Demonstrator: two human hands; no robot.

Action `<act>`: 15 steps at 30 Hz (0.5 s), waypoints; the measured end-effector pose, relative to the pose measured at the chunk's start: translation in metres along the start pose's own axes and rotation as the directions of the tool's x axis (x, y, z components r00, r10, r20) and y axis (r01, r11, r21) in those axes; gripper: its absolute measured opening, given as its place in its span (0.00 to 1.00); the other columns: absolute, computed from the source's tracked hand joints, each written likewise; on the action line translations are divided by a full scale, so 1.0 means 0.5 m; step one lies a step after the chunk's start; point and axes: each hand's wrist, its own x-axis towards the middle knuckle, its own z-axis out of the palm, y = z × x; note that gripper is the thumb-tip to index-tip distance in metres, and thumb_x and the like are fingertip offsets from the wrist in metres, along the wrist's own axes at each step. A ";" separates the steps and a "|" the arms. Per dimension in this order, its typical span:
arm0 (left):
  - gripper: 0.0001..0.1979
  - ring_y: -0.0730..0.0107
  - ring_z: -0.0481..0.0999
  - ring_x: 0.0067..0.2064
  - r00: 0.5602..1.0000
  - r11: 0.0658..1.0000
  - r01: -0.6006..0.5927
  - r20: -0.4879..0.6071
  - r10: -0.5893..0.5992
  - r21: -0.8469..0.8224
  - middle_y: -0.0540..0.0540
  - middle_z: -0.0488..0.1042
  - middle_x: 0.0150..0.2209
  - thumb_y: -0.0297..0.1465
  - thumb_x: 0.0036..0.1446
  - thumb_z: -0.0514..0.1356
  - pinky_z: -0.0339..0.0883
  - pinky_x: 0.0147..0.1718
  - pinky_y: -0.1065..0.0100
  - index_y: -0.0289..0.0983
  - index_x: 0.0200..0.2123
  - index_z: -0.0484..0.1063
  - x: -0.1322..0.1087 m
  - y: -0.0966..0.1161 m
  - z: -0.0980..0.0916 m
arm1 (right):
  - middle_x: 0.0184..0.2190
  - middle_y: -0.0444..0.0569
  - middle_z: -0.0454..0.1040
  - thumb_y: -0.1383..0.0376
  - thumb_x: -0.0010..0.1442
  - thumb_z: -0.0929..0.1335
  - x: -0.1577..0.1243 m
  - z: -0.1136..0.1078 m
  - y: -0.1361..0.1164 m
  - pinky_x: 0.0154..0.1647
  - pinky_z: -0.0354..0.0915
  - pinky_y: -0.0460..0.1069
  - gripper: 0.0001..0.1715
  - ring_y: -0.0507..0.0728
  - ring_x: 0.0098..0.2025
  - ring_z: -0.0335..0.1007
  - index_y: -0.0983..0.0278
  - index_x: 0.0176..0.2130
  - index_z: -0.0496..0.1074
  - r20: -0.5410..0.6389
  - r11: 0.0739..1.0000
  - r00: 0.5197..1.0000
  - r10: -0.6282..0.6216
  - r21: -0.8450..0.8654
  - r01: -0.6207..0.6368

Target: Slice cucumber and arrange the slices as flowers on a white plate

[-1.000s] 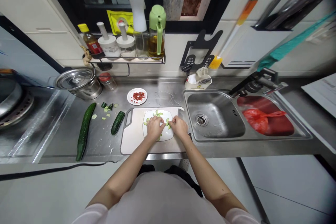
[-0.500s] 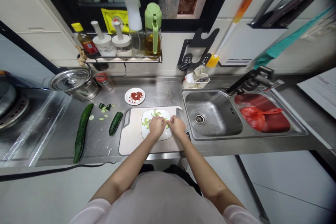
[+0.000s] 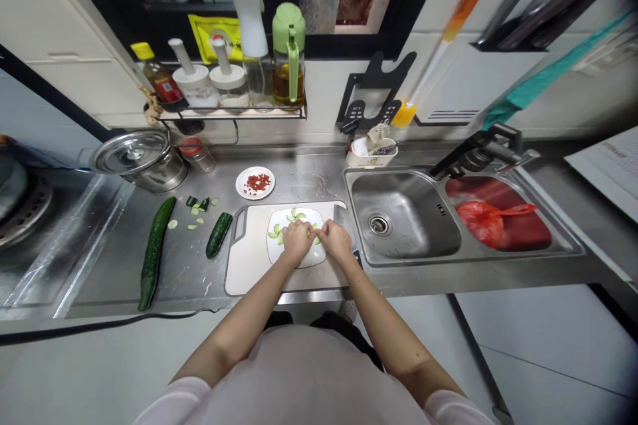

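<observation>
Both hands meet over a white square plate (image 3: 313, 257) resting on a pale cutting board (image 3: 249, 272). My left hand (image 3: 298, 240) has its fingers pinched together near the plate's middle. Close beside it, my right hand (image 3: 335, 239) pinches too, around what looks like a cucumber slice (image 3: 318, 238). What sits between the left fingertips is mostly hidden; a bit of pale green shows there. More green-edged cucumber slices (image 3: 295, 214) lie along the plate's far and left sides. A knife is partly visible under my right hand at the board's right edge.
A long cucumber (image 3: 155, 252), a cut cucumber piece (image 3: 219, 236) and scraps (image 3: 198, 206) lie left of the board. Behind it is a small plate (image 3: 244, 191) of red bits. A double sink (image 3: 406, 216) is on the right, a lidded pot (image 3: 159, 169) at far left.
Both hands stay pinched together at nearly the same spot over the plate. The view has shifted very slightly; nothing else has visibly moved.
</observation>
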 end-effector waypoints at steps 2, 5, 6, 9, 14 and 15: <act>0.11 0.57 0.70 0.50 1.000 1.000 0.010 0.015 -0.010 -0.001 0.44 0.75 0.45 0.39 0.60 0.56 0.58 0.49 0.57 0.41 0.36 0.76 0.003 0.001 -0.002 | 0.32 0.46 0.75 0.55 0.60 0.66 0.003 0.003 0.004 0.32 0.53 0.45 0.12 0.54 0.35 0.69 0.61 0.36 0.71 -0.003 0.999 1.000 -0.005 0.044 0.005; 0.10 0.56 0.70 0.50 0.999 1.000 0.022 0.040 -0.022 -0.004 0.44 0.75 0.45 0.38 0.60 0.57 0.58 0.49 0.57 0.41 0.36 0.76 0.006 0.002 -0.007 | 0.30 0.44 0.75 0.56 0.60 0.66 0.010 0.004 0.016 0.30 0.53 0.44 0.12 0.52 0.32 0.67 0.62 0.33 0.71 -0.014 0.986 1.000 -0.018 0.168 0.020; 0.10 0.56 0.70 0.50 0.999 1.000 0.023 0.044 -0.023 -0.005 0.44 0.75 0.44 0.37 0.59 0.57 0.58 0.49 0.57 0.41 0.35 0.76 0.007 0.003 -0.009 | 0.30 0.44 0.75 0.57 0.60 0.66 0.013 0.003 0.021 0.30 0.53 0.44 0.11 0.52 0.31 0.67 0.62 0.33 0.71 -0.023 0.978 1.000 -0.021 0.207 0.025; 0.08 0.56 0.71 0.50 0.999 1.000 0.023 0.049 -0.022 -0.007 0.45 0.75 0.44 0.35 0.58 0.58 0.58 0.49 0.56 0.41 0.35 0.76 0.009 0.004 -0.013 | 0.30 0.43 0.74 0.60 0.58 0.67 0.020 0.001 0.033 0.31 0.54 0.44 0.09 0.51 0.31 0.66 0.62 0.35 0.71 -0.038 0.967 0.999 -0.022 0.252 0.031; 0.08 0.57 0.71 0.50 0.998 1.000 0.030 0.059 -0.030 -0.008 0.44 0.76 0.43 0.34 0.58 0.57 0.58 0.50 0.56 0.41 0.35 0.76 0.010 0.006 -0.015 | 0.29 0.43 0.73 0.62 0.57 0.67 0.020 -0.001 0.038 0.31 0.54 0.45 0.07 0.52 0.31 0.65 0.62 0.37 0.72 -0.010 0.977 1.000 -0.016 0.213 0.018; 0.08 0.57 0.71 0.50 0.998 0.999 0.031 0.061 -0.031 -0.011 0.44 0.76 0.43 0.34 0.58 0.57 0.58 0.50 0.56 0.41 0.35 0.76 0.011 0.006 -0.015 | 0.29 0.43 0.73 0.62 0.57 0.67 0.019 -0.001 0.038 0.31 0.53 0.45 0.07 0.52 0.31 0.65 0.62 0.37 0.72 -0.011 0.977 1.000 -0.015 0.212 0.017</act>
